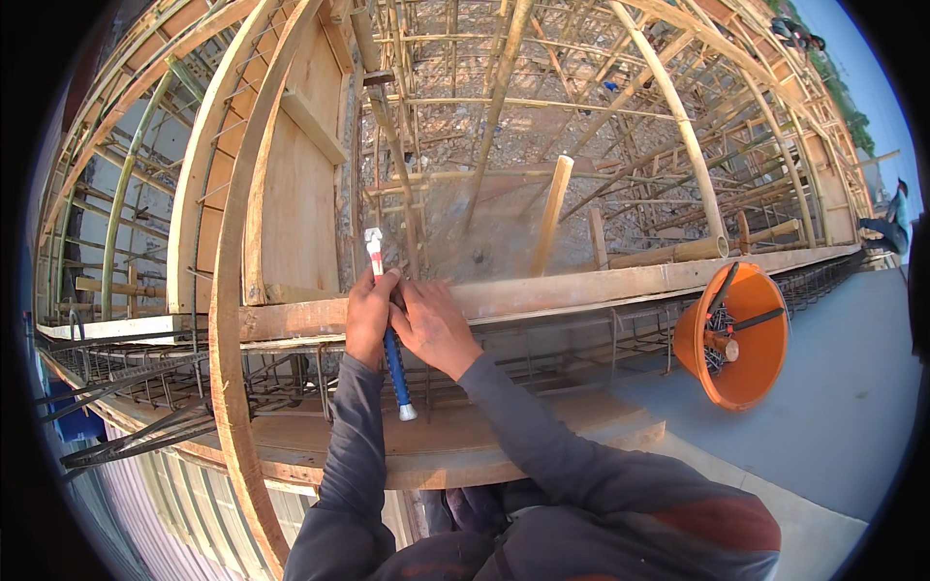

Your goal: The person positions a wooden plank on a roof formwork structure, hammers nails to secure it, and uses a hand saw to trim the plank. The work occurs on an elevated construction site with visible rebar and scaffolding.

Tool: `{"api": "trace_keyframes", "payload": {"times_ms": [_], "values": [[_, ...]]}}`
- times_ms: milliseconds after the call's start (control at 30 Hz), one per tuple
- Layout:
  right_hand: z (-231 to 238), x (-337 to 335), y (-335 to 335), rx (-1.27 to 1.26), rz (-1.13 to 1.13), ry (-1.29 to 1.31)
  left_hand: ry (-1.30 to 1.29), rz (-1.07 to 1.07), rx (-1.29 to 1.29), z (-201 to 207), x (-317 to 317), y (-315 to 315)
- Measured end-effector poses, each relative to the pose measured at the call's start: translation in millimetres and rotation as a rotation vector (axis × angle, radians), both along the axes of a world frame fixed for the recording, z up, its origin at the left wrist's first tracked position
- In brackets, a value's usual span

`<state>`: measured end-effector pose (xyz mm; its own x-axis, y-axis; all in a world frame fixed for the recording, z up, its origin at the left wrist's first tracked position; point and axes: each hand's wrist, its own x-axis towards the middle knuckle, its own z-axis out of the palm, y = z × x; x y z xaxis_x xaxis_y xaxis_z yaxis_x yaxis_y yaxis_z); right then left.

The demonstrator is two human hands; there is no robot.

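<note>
A claw hammer (pixel 395 370) with a white head, a red-and-white neck and a blue handle lies under my closed left hand (pixel 368 318), which grips it just below the neck. Its head points away from me, and its white butt end is toward me. Right beside it, my right hand (pixel 433 324) rests against the long timber beam (pixel 572 288), its thumb close to the hammer handle. The outer fingers of that hand are hidden or blurred over the beam, so whether they hold anything does not show.
An orange bucket (pixel 695 339) at the right holds nails and a wooden-handled tool. A curved upright timber (pixel 231 320) rises at my left. Steel rebar (pixel 145 421) runs below the beam, above a plywood board (pixel 465 441). Bamboo poles (pixel 494 97) fill the space beyond.
</note>
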<state>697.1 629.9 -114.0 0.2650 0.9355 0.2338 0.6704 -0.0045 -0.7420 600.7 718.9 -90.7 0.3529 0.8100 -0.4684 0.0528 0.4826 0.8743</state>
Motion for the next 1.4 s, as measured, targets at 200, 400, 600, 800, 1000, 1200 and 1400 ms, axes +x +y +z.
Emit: {"api": "trace_keyframes", "payload": {"times_ms": [200, 400, 600, 800, 1000, 1200, 1400], "values": [[1, -5, -3, 0.045, -0.046, -0.055, -0.039, -0.001, 0.023, -16, -5, 4], [-8, -5, -2, 0.041, -0.061, -0.061, -0.01, -0.008, 0.045, -19, -3, 5], [-15, -10, 2, 0.08, -0.081, -0.057, -0.033, -0.013, 0.026, -26, -7, 9], [-12, -10, 1, 0.044, -0.067, -0.043, -0.006, -0.024, 0.049, -33, -10, 13], [-12, -9, 0, -0.009, -0.06, -0.04, -0.022, -0.002, 0.061, -25, -6, 8], [-14, -9, 2, 0.01, -0.057, -0.021, -0.043, -0.008, 0.038, -28, -7, 9], [-14, -8, 2, 0.07, -0.069, 0.006, -0.055, -0.037, 0.044, -41, -11, 15]]}}
